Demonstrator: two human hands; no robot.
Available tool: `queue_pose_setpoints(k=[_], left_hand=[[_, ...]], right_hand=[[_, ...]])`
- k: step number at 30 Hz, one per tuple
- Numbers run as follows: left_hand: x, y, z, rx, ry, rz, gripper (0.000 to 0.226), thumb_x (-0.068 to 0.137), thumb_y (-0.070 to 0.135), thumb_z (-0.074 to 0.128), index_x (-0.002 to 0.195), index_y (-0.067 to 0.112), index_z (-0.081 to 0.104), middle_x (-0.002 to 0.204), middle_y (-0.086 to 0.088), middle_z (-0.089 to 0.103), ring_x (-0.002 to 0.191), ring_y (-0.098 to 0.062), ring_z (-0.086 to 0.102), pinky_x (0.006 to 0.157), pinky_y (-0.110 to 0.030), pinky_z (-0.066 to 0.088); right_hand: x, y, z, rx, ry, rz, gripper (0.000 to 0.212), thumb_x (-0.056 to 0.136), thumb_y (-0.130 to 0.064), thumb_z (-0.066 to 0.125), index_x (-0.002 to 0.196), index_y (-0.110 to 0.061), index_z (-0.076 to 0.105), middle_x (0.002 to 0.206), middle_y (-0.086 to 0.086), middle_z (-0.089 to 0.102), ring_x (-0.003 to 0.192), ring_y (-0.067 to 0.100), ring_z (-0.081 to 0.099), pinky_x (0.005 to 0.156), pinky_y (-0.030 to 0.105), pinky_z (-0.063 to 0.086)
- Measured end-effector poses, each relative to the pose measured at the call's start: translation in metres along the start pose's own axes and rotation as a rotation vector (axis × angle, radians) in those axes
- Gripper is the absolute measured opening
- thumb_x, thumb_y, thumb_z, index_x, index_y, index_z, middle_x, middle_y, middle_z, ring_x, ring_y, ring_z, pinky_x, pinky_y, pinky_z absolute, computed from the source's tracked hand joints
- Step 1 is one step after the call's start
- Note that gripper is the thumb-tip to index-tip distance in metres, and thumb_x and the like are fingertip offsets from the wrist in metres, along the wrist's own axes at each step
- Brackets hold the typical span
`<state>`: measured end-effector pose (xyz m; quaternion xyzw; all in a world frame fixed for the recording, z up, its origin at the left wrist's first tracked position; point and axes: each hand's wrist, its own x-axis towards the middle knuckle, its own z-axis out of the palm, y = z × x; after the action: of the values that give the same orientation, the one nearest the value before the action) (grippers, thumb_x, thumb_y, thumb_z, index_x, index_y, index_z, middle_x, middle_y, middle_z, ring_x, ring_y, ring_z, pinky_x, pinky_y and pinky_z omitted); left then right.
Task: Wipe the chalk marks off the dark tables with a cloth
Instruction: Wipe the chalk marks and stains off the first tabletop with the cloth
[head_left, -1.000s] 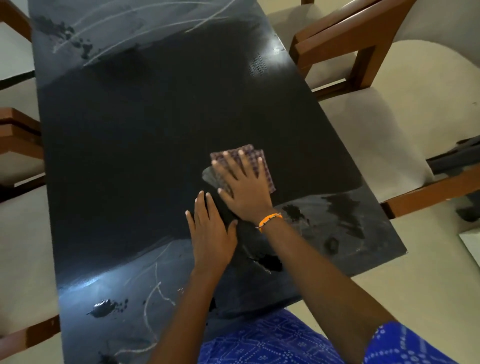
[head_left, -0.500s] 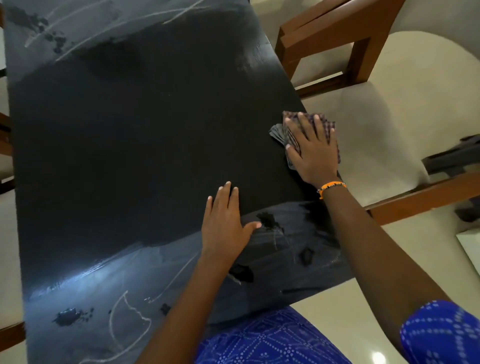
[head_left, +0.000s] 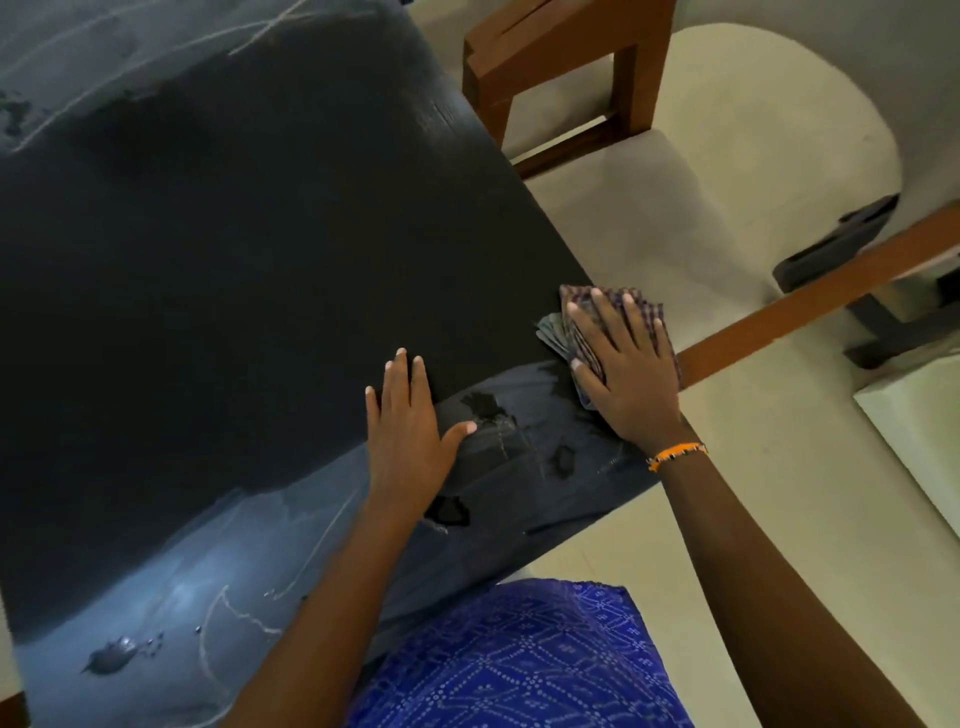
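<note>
A dark table (head_left: 234, 270) fills the left of the head view. Its middle is a clean black band. White chalk marks (head_left: 228, 618) and wet smears lie along the near edge, and more chalk lines (head_left: 270, 31) cross the far end. My right hand (head_left: 623, 374) presses flat on a folded checked cloth (head_left: 576, 306) at the table's right edge, half over the rim. My left hand (head_left: 410, 431) rests flat on the table, fingers together, just left of a wet patch (head_left: 488, 405).
A wooden chair with a cream seat (head_left: 649, 218) stands close against the table's right edge, its brown rail (head_left: 779, 317) just beyond the cloth. Pale floor (head_left: 779, 519) lies to the right. My blue patterned clothing (head_left: 519, 660) touches the near edge.
My right hand slid the cloth from the table's middle to its right edge, then slightly toward me. My left hand stayed planted on the table.
</note>
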<state>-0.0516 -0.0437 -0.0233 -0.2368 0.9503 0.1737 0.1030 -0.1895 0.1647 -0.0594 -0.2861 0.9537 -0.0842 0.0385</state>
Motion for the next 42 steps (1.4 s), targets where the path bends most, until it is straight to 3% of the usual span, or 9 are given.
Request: queue_pose_setpoints(k=[6,10,14,20,23,26,30,37,42], left_hand=[[-0.030,-0.015,0.006,0.016,-0.052,0.043,0.096,0.084,0.054,0.054,0.148,0.007,0.000,0.158,-0.010,-0.001,0.146,-0.024,-0.005,0.116,-0.043,-0.004],[-0.049,-0.045,0.002,-0.002,-0.042,-0.014,0.101,0.081,0.052,0.059,0.148,0.005,-0.001,0.158,-0.010,0.000,0.146,-0.023,-0.004,0.117,-0.042,-0.004],[-0.066,-0.077,-0.007,-0.050,-0.017,-0.083,0.101,0.078,0.046,0.066,0.148,0.006,0.004,0.158,-0.011,0.005,0.146,-0.025,0.000,0.116,-0.043,-0.004],[-0.077,-0.092,-0.010,-0.031,-0.017,-0.073,0.100,0.079,0.049,0.063,0.148,0.006,0.003,0.158,-0.010,0.005,0.146,-0.023,-0.001,0.116,-0.043,-0.005],[-0.081,-0.094,-0.011,0.034,-0.019,-0.045,0.098,0.081,0.052,0.058,0.148,0.007,0.002,0.158,-0.009,0.004,0.146,-0.024,-0.002,0.116,-0.045,-0.007],[-0.088,-0.098,-0.012,0.085,-0.003,-0.016,0.094,0.084,0.054,0.053,0.148,0.008,0.001,0.158,-0.008,0.003,0.146,-0.024,-0.003,0.114,-0.045,-0.010],[-0.097,-0.113,-0.012,0.054,0.009,-0.023,0.091,0.086,0.052,0.052,0.148,0.009,0.001,0.158,-0.008,0.002,0.146,-0.024,-0.003,0.113,-0.044,-0.012],[-0.122,-0.164,-0.013,-0.047,0.042,-0.119,0.083,0.089,0.044,0.051,0.148,0.008,0.006,0.158,-0.009,0.005,0.146,-0.024,-0.002,0.114,-0.043,-0.012],[-0.149,-0.208,-0.026,-0.078,0.070,-0.239,0.070,0.090,0.018,0.049,0.147,0.005,0.012,0.157,-0.012,0.009,0.146,-0.025,0.001,0.116,-0.047,-0.005]], right_hand=[[-0.011,-0.052,0.010,-0.022,0.001,0.075,0.063,0.089,-0.047,0.030,0.148,-0.032,0.014,0.159,0.002,0.015,0.147,0.032,0.009,0.116,0.055,0.005],[-0.014,-0.133,0.023,0.009,-0.005,-0.079,0.066,0.084,-0.043,0.042,0.147,-0.033,0.022,0.157,0.000,0.022,0.146,0.032,0.014,0.116,0.057,0.009],[-0.022,-0.203,0.036,0.063,-0.070,-0.284,0.064,0.087,-0.045,0.039,0.147,-0.034,0.019,0.158,0.000,0.020,0.146,0.031,0.010,0.117,0.058,0.005],[-0.014,-0.175,0.032,-0.006,0.001,-0.343,0.067,0.079,-0.050,0.047,0.143,-0.036,0.033,0.152,-0.005,0.034,0.143,0.027,0.024,0.116,0.058,0.010],[-0.005,-0.136,0.023,-0.029,0.036,-0.190,0.066,0.077,-0.049,0.047,0.140,-0.034,0.036,0.151,-0.004,0.037,0.143,0.028,0.026,0.113,0.060,0.015],[-0.001,-0.104,0.015,-0.068,0.046,-0.018,0.066,0.080,-0.051,0.041,0.142,-0.031,0.033,0.155,0.003,0.029,0.144,0.032,0.018,0.115,0.058,0.009],[-0.005,-0.116,0.018,-0.059,0.053,0.045,0.069,0.084,-0.048,0.034,0.148,-0.023,0.023,0.158,0.008,0.017,0.147,0.032,0.009,0.118,0.050,0.004],[-0.033,-0.227,0.039,0.002,0.012,-0.073,0.073,0.084,-0.045,0.040,0.149,-0.018,0.020,0.157,0.010,0.021,0.146,0.031,0.014,0.119,0.049,0.005],[-0.059,-0.361,0.067,0.099,-0.097,-0.257,0.072,0.087,-0.045,0.040,0.149,-0.019,0.015,0.158,0.011,0.014,0.147,0.032,0.007,0.119,0.052,0.003]])
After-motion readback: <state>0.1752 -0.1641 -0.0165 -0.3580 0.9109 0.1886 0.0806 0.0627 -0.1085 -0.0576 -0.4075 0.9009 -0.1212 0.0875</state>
